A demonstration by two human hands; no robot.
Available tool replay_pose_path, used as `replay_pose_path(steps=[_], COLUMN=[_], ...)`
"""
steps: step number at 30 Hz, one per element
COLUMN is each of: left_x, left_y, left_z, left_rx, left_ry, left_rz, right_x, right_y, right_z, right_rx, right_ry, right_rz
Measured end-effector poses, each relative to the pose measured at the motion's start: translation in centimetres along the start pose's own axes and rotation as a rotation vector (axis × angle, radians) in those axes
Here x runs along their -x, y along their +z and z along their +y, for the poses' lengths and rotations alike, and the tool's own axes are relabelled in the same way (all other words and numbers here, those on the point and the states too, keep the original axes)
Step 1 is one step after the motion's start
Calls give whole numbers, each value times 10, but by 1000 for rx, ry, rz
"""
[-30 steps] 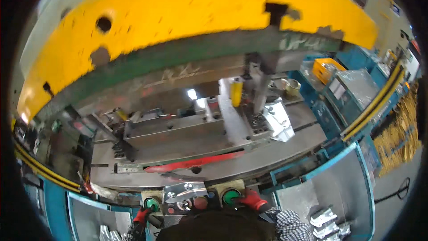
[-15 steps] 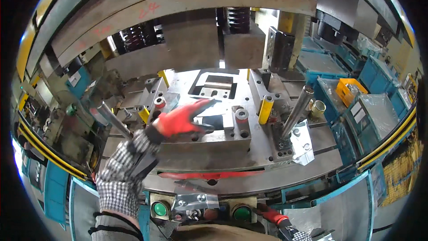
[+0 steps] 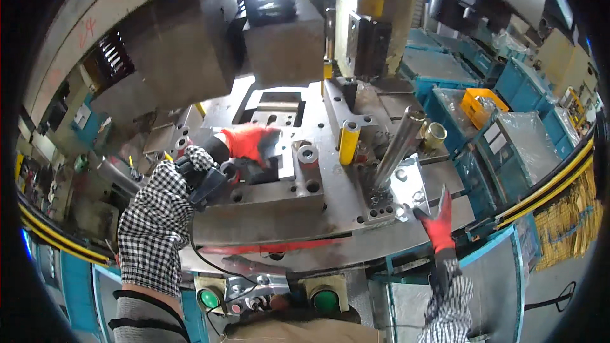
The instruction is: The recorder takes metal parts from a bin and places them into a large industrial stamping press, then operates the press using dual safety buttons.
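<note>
My left hand (image 3: 249, 145), in a red glove with dark finger parts, is over the front of the lower die (image 3: 267, 200). Motion blurs its fingertips, so I cannot tell whether they grip anything. A rectangular steel block (image 3: 278, 103) sits in the die just beyond that hand. At the right, my right hand (image 3: 438, 225) reaches out with thumb and fingers apart, holding nothing. Its thumb is near the lower edge of a shiny formed sheet-metal part (image 3: 408, 184), though contact is unclear. That part lies against the base of a steel guide post (image 3: 399, 146).
The raised upper die (image 3: 171, 38) hangs above the work area. A yellow post (image 3: 348, 143) stands beside the die. Two green buttons (image 3: 327, 300) flank another formed metal part (image 3: 254, 287) by my body. Blue bins (image 3: 527, 146) and an orange crate (image 3: 480, 108) stand at right.
My right hand has moved from beside the green button up to the sheet-metal part. My left hand's spread fingers have turned downward over the die. The whole view has shifted.
</note>
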State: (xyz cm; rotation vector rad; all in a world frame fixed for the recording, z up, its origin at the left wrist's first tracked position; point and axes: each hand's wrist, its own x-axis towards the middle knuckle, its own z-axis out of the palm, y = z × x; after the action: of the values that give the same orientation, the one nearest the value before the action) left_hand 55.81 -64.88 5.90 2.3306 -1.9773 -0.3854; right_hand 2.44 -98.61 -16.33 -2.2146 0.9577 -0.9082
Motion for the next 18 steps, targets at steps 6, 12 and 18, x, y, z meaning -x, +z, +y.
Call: replay_pose_path(steps=[6, 12, 18], left_x=[95, 237, 253], left_y=[-45, -5, 203], left_z=[65, 175, 216], left_rx=[-90, 179, 91], left_ry=[241, 223, -106], left_rz=[558, 271, -3], right_x=[-60, -64, -75], right_y=[64, 76, 74], right_z=[23, 37, 45], right_rx=[271, 159, 172], right_ry=[18, 8, -54], right_rz=[-162, -305, -358])
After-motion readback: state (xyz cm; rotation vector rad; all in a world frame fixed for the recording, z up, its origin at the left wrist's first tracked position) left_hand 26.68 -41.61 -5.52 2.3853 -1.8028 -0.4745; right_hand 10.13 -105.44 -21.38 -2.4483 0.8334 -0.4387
